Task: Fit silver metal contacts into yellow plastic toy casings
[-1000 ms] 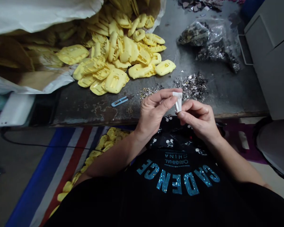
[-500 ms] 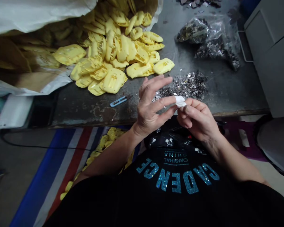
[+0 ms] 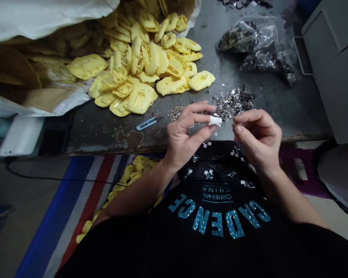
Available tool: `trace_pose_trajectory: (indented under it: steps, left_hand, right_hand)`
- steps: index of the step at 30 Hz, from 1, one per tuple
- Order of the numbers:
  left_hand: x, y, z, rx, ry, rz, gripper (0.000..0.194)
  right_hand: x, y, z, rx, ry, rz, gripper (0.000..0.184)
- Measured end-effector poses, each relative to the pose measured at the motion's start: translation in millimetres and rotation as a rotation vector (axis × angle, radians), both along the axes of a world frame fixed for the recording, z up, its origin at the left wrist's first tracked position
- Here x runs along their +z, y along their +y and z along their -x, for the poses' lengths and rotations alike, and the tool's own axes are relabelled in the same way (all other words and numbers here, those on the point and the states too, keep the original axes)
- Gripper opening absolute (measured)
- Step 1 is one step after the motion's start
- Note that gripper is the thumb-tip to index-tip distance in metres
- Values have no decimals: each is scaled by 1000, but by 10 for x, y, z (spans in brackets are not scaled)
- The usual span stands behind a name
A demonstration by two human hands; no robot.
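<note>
A strip of white tape (image 3: 215, 120) is wrapped round the index fingertip of my left hand (image 3: 184, 135). The thumb tip presses up against the tape's lower edge, while the other fingers stretch out above. Just to the right, apart from the tape, my right hand (image 3: 259, 139) hovers with curled fingers. A small gap shows between its thumb and index tips, and nothing is visible there. Behind both hands lies a loose pile of small shiny metal pieces (image 3: 234, 102) on the dark worktable (image 3: 104, 133).
Yellow plastic shells (image 3: 142, 98) spill from a large white sack (image 3: 55, 15). Blue thread snips (image 3: 147, 122) lie near the table edge. A clear bag of metal pieces (image 3: 261, 46) sits at the back right, beside a grey cabinet (image 3: 339, 77). A white phone (image 3: 21, 135) rests at left.
The white tape, earlier held between both hands, is now round my left index fingertip. My right hand has let go of it and moved right.
</note>
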State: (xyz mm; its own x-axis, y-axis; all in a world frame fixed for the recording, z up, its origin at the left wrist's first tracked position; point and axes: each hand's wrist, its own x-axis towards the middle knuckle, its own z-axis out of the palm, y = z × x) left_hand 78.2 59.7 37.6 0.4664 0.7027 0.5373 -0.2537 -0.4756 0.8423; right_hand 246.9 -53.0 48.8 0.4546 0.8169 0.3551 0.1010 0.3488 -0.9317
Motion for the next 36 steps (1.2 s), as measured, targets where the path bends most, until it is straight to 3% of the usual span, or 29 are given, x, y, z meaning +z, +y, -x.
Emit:
trace_pose_trajectory:
  steps: [4, 7, 11, 17, 21, 25, 29, 32, 36]
  left_hand:
    - [-15, -78, -33, -120, -69, 219, 16]
    - [-32, -111, -39, -175, -83, 344, 12]
    - [-27, -126, -24, -154, -56, 412, 8]
    - [-36, -150, -43, -148, -54, 504, 6]
    - [-67, -143, -74, -103, -42, 454, 5]
    - [-64, -129, -57, -62, -22, 299, 8]
    - [-50, -119, -14, -42, 18, 191, 12]
    - [-57, -113, 10, -58, 5, 144, 17]
    - [-96, -113, 20, -90, -2, 131, 15]
  right_hand:
    - [89, 63, -70, 15, -283, -106, 15]
    - [135, 128, -65, 130, -127, -38, 13]
    - [179, 172, -62, 280, 66, 102, 24]
    - [144, 197, -137, 274, -174, 50, 17]
    - [73, 184, -167, 203, -299, -51, 12]
    - [67, 125, -159, 81, -454, -140, 25]
    - [88, 93, -116, 2, -570, -200, 12]
    - [92, 83, -74, -13, -531, -199, 6]
    - [40, 87, -9, 6, -309, -96, 14]
